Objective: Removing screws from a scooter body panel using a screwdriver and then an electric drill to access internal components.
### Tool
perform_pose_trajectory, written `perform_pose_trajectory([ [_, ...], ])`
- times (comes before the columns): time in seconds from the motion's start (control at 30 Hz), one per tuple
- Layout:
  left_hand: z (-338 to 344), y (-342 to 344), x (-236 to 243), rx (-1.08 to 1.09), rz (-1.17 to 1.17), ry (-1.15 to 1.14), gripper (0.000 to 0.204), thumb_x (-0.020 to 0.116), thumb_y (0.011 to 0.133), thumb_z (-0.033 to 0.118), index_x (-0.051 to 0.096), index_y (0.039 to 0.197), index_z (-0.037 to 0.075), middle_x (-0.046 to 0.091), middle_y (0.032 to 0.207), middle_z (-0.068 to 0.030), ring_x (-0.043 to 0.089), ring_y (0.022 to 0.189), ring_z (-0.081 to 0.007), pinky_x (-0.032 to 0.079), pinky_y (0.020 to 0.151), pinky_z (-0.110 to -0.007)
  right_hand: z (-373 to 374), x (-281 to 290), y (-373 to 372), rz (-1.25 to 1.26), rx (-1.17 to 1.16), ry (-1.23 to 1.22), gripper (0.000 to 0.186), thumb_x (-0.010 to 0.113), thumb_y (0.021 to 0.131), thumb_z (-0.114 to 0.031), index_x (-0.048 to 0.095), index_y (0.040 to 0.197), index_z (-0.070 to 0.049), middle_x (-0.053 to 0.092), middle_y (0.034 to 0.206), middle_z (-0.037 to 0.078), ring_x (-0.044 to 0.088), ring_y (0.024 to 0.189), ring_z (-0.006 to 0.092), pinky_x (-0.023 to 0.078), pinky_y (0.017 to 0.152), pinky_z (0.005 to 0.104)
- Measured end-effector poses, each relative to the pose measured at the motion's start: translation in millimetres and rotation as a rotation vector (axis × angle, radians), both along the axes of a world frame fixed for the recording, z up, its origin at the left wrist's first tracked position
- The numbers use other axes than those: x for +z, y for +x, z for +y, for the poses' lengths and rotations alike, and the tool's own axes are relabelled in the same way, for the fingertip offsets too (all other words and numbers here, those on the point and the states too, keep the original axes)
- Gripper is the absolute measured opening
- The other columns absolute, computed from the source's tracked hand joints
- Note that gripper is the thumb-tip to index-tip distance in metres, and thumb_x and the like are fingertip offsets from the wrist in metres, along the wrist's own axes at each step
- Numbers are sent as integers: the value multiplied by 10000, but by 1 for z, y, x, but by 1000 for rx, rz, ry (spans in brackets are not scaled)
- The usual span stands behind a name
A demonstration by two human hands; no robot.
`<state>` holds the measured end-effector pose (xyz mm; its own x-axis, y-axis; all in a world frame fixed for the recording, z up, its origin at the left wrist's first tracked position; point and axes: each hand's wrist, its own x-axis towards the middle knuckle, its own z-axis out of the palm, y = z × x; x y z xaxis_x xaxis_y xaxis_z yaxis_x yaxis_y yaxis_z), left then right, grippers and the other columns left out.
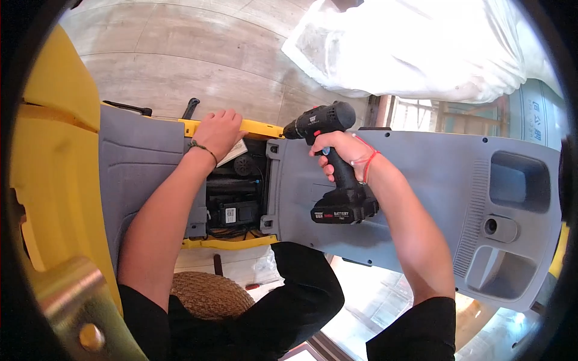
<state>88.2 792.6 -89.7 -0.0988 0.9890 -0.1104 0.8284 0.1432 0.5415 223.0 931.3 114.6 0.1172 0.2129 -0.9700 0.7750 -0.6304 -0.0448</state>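
My right hand is wrapped around the grip of a black cordless drill. The drill's chuck points left, its tip at the yellow rail beside the far corner of an open compartment. Below the grip hangs the battery pack, over a grey panel. My left hand lies over the same rail farther left, its fingers bent over the far side. Partly under that hand is a white label. Inside the compartment sit black parts, a round black piece and cables.
A grey padded section and yellow body lie left. The panel's right end has recessed trays. A woven stool and a screwdriver are nearer me. White plastic sheeting covers something at the far right.
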Motion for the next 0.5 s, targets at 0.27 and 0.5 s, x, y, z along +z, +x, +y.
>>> perform_pose_trajectory([
  [0.27, -3, -2, 0, -5, -103, -27, 317, 601, 813, 319, 525, 961, 49, 534, 958, -97, 526, 975, -253, 425, 819, -360, 13, -5, -1, -42, 71, -73, 209, 605, 707, -214, 560, 818, -42, 473, 580, -10, 430, 429, 81, 399, 422, 255],
  [0.5, 3, -3, 5, -6, -104, -22, 312, 606, 807, 304, 520, 958, 46, 528, 961, -96, 516, 982, -254, 421, 823, -359, 15, -4, 5, -48, -33, -72, 213, 616, 705, -211, 569, 828, -44, 472, 577, -9, 429, 426, 89, 399, 422, 267],
])
